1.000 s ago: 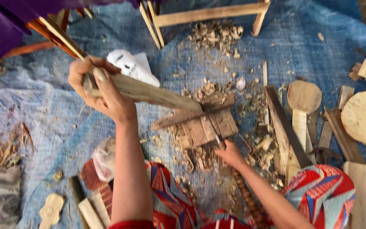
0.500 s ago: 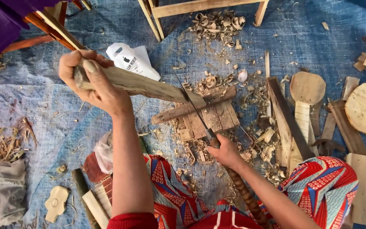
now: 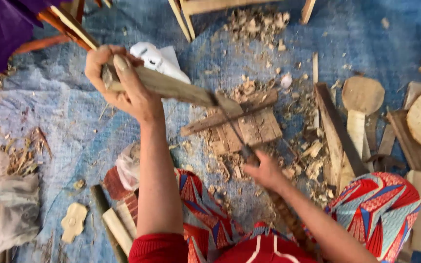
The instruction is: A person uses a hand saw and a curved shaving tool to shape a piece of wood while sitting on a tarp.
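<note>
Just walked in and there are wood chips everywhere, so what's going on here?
A person seated on a blue tarp is carving wood. The left hand grips one end of a long wooden piece, its other end resting on a small wooden block. The right hand holds a blade against that piece. Wood shavings and spoon-shaped blanks lie around.

The left hand [image 3: 123, 83] is reaching far out on the left, its arm extending straight, fingers and thumb curling tight in a closed grip. The right hand [image 3: 264, 170] is sitting nearer, right of centre, fist clenching, forearm angling back toward the near right.
</note>
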